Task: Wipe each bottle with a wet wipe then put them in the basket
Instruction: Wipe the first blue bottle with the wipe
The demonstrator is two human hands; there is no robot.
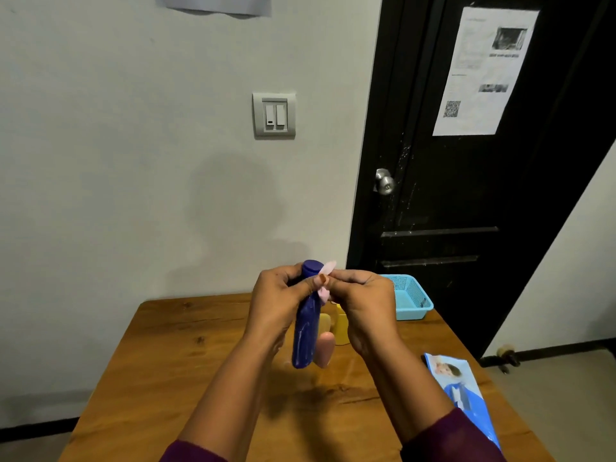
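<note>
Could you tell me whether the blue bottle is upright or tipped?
Upright: the left hand holds the blue bottle near vertical above the table; right hand pinches a wipe.

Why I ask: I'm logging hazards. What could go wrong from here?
1. The left hand grips only the bottle's upper part. If the right hand's wipe wets it, it might slip onto the yellow bottles.
2. The basket sits at the table's far corner, so a hard drop could push it off.
3. The pack lies at the right edge and a forearm might sweep it off.
</note>
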